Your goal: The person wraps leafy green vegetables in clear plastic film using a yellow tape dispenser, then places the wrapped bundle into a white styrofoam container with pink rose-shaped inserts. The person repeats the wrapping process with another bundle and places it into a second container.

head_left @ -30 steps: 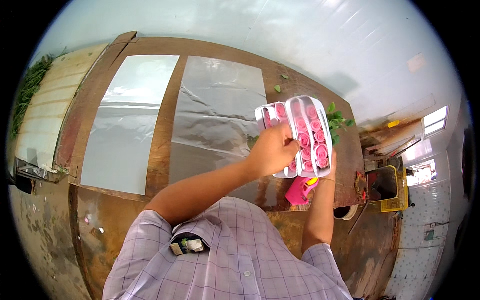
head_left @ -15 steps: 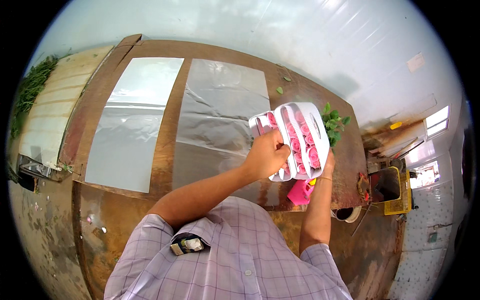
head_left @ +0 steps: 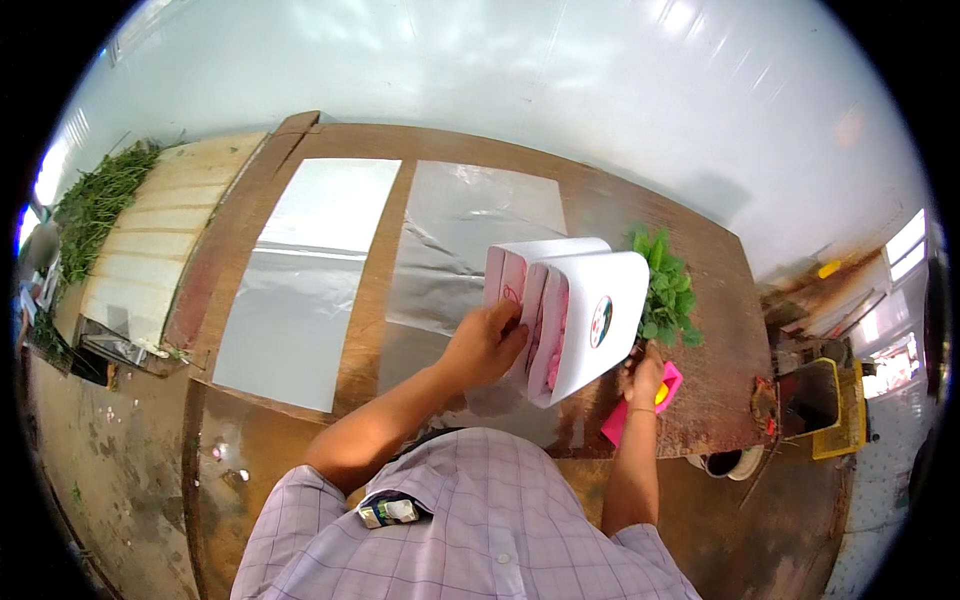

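A bunch of pink roses (head_left: 556, 340) sits between layers of folded white cardboard wrap (head_left: 612, 290), held tilted above the table. Most of the blooms are hidden by the wrap, whose outer face bears a dark oval mark. Green leaves (head_left: 668, 295) stick out of its right side. My left hand (head_left: 487, 343) is closed against the wrap's left edge, fingers curled at the blooms. Below the leaves, my right hand (head_left: 643, 375) is closed around the stems, which are mostly hidden. Just beside that hand is a bright pink object with a yellow part (head_left: 666, 388).
Two silvery-grey sheets (head_left: 290, 320) (head_left: 440, 215) lie flat on the brown wooden table (head_left: 720, 350). Cut greenery (head_left: 105, 205) is heaped at the far left by a pale board (head_left: 165, 225). A yellow crate (head_left: 850, 420) and a white bucket (head_left: 735, 462) stand off the table's right end.
The wrapped roses have turned, so the wrap's printed outer face shows instead of the blooms. More leaves are visible. Both hands keep hold, and the whole view has shifted slightly.
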A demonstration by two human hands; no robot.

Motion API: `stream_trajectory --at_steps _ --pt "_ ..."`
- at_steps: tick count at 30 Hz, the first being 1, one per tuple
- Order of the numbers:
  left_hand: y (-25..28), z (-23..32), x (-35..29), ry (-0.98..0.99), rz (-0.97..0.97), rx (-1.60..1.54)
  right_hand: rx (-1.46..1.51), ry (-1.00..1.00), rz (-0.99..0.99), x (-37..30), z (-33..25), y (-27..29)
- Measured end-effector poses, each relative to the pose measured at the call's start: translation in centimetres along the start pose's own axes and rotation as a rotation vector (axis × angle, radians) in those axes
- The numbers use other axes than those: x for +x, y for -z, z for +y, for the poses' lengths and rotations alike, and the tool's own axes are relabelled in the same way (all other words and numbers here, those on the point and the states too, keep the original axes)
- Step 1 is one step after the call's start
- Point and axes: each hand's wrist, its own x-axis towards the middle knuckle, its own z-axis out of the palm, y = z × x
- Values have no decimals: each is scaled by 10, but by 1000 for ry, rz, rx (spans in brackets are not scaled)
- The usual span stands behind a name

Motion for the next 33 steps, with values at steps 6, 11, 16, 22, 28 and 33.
stream_trajectory --at_steps 6,11,16,22,28,33 --pt "39 9 -24 -244 12 281 182 41 -77 28 20 40" --pt "67 13 -46 -403 102 375 523 -210 -324 43 41 49" --pt "59 1 -69 -252 186 29 527 -241 -287 28 50 11" --pt "62 -59 -55 -85 294 67 436 -206 -162 5 27 -36" --pt "98 -137 10 172 350 -155 441 -192 -268 9 21 -78" --pt "107 -193 25 298 325 -259 176 -227 -66 9 48 -107"
